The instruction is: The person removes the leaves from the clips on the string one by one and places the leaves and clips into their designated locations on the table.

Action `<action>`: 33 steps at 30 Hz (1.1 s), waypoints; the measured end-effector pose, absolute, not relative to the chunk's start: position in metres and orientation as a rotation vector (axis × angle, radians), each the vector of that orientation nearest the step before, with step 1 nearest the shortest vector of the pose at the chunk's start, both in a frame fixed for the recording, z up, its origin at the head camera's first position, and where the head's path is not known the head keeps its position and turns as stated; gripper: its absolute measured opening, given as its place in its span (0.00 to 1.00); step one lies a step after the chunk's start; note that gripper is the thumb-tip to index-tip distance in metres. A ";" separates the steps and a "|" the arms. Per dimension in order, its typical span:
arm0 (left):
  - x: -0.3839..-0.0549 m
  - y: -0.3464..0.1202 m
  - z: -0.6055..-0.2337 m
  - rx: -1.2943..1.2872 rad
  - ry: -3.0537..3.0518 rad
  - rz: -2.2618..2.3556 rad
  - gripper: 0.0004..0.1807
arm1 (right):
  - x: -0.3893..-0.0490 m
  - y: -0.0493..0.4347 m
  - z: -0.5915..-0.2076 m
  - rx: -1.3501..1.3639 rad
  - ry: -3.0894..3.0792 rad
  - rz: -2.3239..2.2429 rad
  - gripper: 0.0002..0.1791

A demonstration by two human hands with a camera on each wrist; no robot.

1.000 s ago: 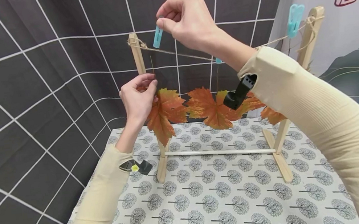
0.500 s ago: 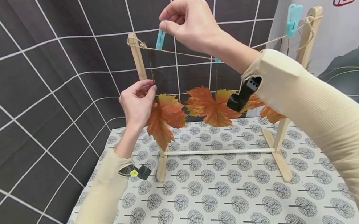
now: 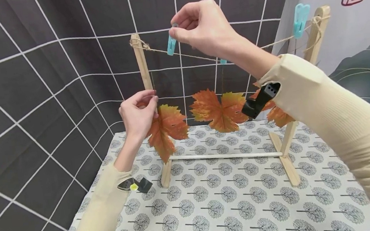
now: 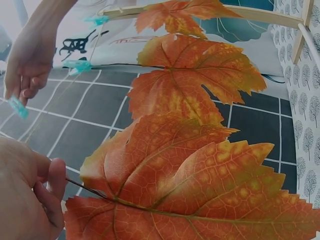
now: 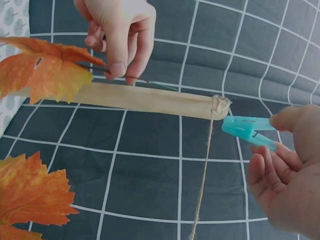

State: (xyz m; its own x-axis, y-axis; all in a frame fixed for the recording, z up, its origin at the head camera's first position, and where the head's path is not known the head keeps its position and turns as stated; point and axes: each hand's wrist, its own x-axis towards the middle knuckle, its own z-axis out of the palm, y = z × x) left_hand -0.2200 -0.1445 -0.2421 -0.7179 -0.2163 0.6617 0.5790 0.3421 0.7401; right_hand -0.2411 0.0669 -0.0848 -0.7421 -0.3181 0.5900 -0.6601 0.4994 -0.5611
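Note:
My left hand (image 3: 138,114) pinches the thin stem of an orange maple leaf (image 4: 165,185) between thumb and fingertips; the leaf hangs below the twine, beside the left wooden post. My right hand (image 3: 206,24) is raised above the twine (image 3: 192,57) and grips a light-blue clothespin (image 5: 245,128) by its handle ends, its nose pointing down. In the right wrist view the clothespin is apart from the twine and close to the post's tied top. A second maple leaf (image 3: 219,110) hangs mid-line from another blue clothespin (image 4: 80,66).
A wooden stand has a left post (image 3: 140,60), a right post (image 3: 318,33) and a white crossbar (image 3: 226,156). One more clothespin (image 3: 301,20) clips the twine at right, with a leaf (image 3: 278,116) below it. Tree-patterned cloth (image 3: 197,200) covers the table; a dark gridded curtain (image 3: 35,108) stands behind.
My left hand has moved down and slightly left with the leaf. My right hand has shifted a little right and down, the clothespin in it turning more upright.

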 end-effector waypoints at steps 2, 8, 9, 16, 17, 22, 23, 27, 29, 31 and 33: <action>-0.219 -0.146 -0.243 -0.318 -1.912 -1.449 0.08 | -0.240 0.069 -0.085 0.810 -2.339 1.154 0.16; -0.215 -0.150 -0.246 -0.318 -1.928 -1.454 0.08 | -0.236 0.077 -0.091 0.828 -2.332 1.197 0.16; -0.214 -0.150 -0.246 -0.317 -1.931 -1.453 0.08 | -0.235 0.078 -0.092 0.828 -2.331 1.209 0.16; -0.211 -0.154 -0.249 -0.302 -1.969 -1.419 0.08 | -0.228 0.090 -0.094 0.819 -2.334 1.305 0.14; -0.210 -0.155 -0.250 -0.301 -1.973 -1.419 0.08 | -0.227 0.092 -0.094 0.814 -2.341 1.299 0.14; -0.207 -0.157 -0.254 -0.295 -2.000 -1.408 0.08 | -0.222 0.102 -0.098 0.798 -2.355 1.312 0.13; -0.206 -0.158 -0.254 -0.294 -2.005 -1.402 0.08 | -0.221 0.103 -0.099 0.797 -2.353 1.322 0.13; -0.204 -0.161 -0.257 -0.289 -2.028 -1.386 0.08 | -0.216 0.111 -0.104 0.806 -2.348 1.327 0.13; -0.202 -0.163 -0.259 -0.289 -2.042 -1.382 0.08 | -0.214 0.114 -0.106 0.812 -2.346 1.328 0.13; -0.201 -0.164 -0.261 -0.284 -2.057 -1.378 0.08 | -0.211 0.118 -0.108 0.816 -2.343 1.326 0.13; -0.200 -0.166 -0.263 -0.279 -2.070 -1.376 0.08 | -0.209 0.121 -0.110 0.808 -2.341 1.338 0.12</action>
